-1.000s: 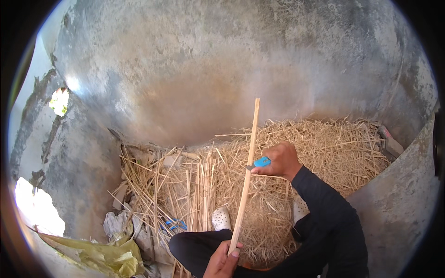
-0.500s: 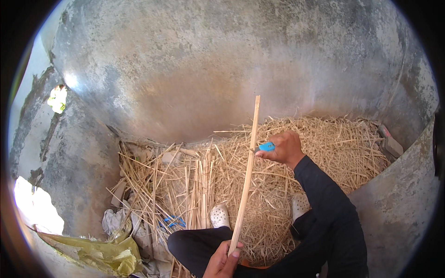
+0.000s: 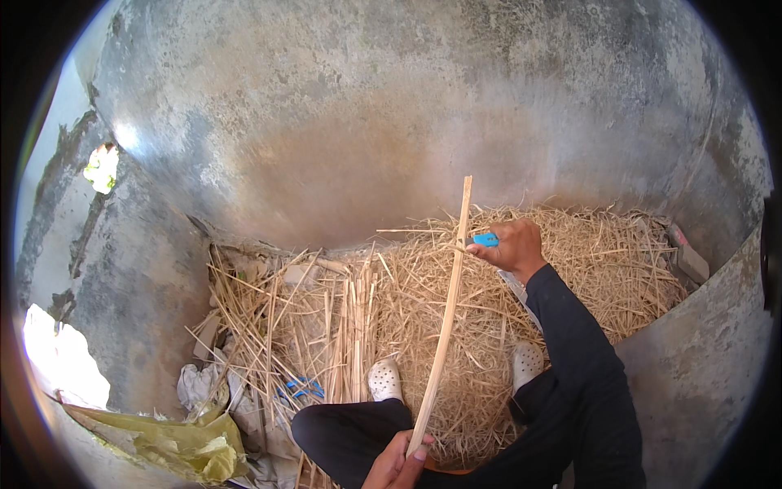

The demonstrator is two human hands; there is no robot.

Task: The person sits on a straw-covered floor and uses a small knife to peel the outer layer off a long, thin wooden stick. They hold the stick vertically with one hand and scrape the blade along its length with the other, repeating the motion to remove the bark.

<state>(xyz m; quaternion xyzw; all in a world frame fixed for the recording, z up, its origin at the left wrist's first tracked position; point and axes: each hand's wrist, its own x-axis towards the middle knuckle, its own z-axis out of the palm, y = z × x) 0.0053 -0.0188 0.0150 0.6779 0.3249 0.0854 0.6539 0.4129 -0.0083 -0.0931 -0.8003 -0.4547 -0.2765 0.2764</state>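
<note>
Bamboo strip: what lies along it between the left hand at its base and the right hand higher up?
In the head view, bare strip runs between left hand and right hand; straw pile lies beneath.

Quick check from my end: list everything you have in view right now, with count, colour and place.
Long stick: one, pale tan, slanting up from the lower centre.
Blue-handled tool: one, blue, at the stick's upper part.
Straw pile: one, yellow-brown, on the ground at centre and right.
Blue scissors-like item: one, lower left in the straw; too small to be sure.
Yellow-green bag: one, lower left.
Concrete wall: grey, behind.
Clogs: two, white, in the straw.
Left hand: holds the stick's lower end.
Right hand: grips the blue-handled tool.
</note>
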